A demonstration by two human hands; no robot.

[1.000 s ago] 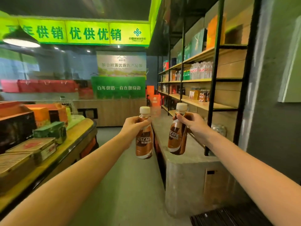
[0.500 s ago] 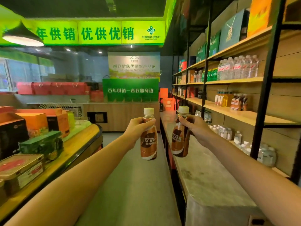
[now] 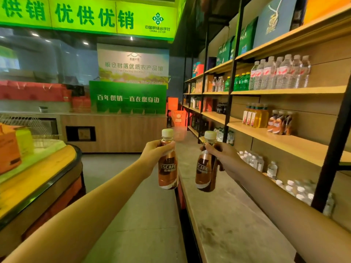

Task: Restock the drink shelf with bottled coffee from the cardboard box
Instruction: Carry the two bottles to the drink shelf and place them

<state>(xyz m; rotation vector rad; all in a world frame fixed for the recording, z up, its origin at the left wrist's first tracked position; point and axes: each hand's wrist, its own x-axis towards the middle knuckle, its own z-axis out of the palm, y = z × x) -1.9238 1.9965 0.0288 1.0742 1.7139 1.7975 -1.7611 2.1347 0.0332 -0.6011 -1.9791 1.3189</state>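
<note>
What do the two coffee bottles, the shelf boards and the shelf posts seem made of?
The left bottle and right bottle: likely clear glossy plastic under a shiny brown printed wrap; liquid shows at the neck. Their caps look like matte cream plastic. The shelf boards: pale wood or wood-look laminate, matte. The shelf posts: probably black painted metal, thin and straight.

The person is showing two long, slim forearms, bare along their whole visible length, and the left hand [image 3: 152, 155] and the right hand [image 3: 226, 158] are showing bare as well.
</note>
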